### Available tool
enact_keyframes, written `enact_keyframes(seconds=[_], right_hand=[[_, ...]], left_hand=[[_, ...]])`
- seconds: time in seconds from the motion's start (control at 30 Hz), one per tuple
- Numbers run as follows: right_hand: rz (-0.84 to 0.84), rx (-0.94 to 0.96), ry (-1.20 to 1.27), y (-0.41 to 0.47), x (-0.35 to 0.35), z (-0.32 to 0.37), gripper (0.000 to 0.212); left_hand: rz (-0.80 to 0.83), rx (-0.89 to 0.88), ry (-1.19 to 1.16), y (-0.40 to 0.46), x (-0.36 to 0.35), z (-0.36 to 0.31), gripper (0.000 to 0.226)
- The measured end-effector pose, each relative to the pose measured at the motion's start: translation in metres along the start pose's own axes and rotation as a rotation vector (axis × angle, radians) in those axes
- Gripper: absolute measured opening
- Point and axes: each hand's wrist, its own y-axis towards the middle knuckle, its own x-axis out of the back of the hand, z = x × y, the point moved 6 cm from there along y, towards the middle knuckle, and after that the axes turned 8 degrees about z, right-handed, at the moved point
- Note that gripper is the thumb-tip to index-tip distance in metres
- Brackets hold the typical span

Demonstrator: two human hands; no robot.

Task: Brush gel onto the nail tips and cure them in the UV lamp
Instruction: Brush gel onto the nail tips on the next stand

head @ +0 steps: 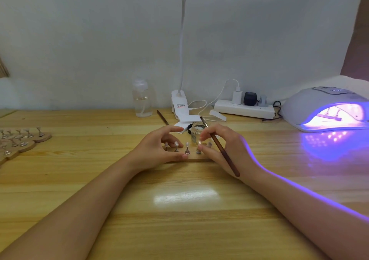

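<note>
A small wooden holder (191, 159) lies at the table's middle with several clear nail tips (187, 147) standing on it on little stands. My left hand (157, 152) curls round the holder's left end, thumb on its front edge. My right hand (223, 150) grips a brown gel brush (219, 148) with the bristle end pointing up and away, and its fingertips pinch one nail tip (199, 142) on the holder. A small open glass gel jar (197, 130) stands just behind. The UV lamp (327, 108) glows purple at the right with another holder (329, 117) inside.
A desk lamp (179, 102) is clamped at the back centre beside a clear pump bottle (142, 100) and a power strip (245, 108). A second brush (162, 117) lies behind my left hand. More wooden holders with nail tips (22, 138) sit at the left edge.
</note>
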Motion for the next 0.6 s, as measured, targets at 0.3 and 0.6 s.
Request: enact_keyframes(seconds=[0.3, 0.6], right_hand=[[0.032, -0.019, -0.050, 0.000, -0.002, -0.002, 0.018], [0.021, 0.000, -0.111, -0.001, 0.019, -0.009, 0.022]], left_hand=[[-0.006, 0.003, 0.005, 0.000, 0.000, 0.001, 0.059], [-0.001, 0.016, 0.046, -0.001, 0.000, 0.003, 0.059]])
